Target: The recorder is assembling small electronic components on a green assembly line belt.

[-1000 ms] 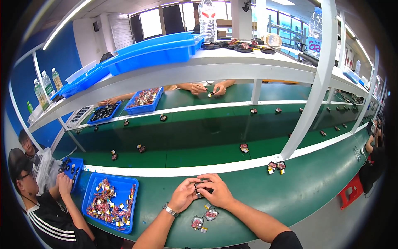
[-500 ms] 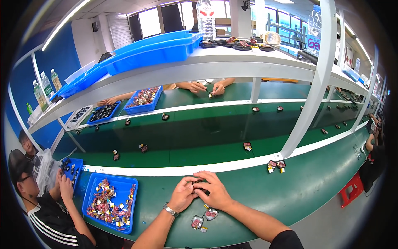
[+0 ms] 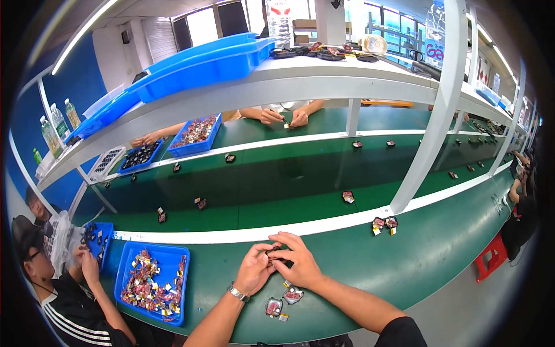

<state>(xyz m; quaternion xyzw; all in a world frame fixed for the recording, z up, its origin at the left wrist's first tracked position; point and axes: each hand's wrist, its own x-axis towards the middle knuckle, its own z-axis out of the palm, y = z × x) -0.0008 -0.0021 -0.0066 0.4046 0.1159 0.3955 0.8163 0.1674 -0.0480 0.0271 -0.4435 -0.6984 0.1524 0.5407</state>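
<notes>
Here, both of the person's hands meet over the green bench, just below its white edge strip. The left hand and the right hand are pressed close together, fingertips pinching one small dark part between them (it is too small and too covered to tell its shape beyond that). A metal wristwatch sits on the left wrist.

Just below the hands lie two small finished pieces, dark with a reddish face, side by side on the bench, with a tiny yellowish bit beside each. To the left stands one blue tray full of loose red, white and yellow parts; a second, smaller blue tray lies further left, in front of a co-worker in a black top with white stripes.

On the belt beyond, single small pieces are scattered well apart, and one little cluster rests by the white post. Across the line another person's two hands work at a part, near two more blue trays.
</notes>
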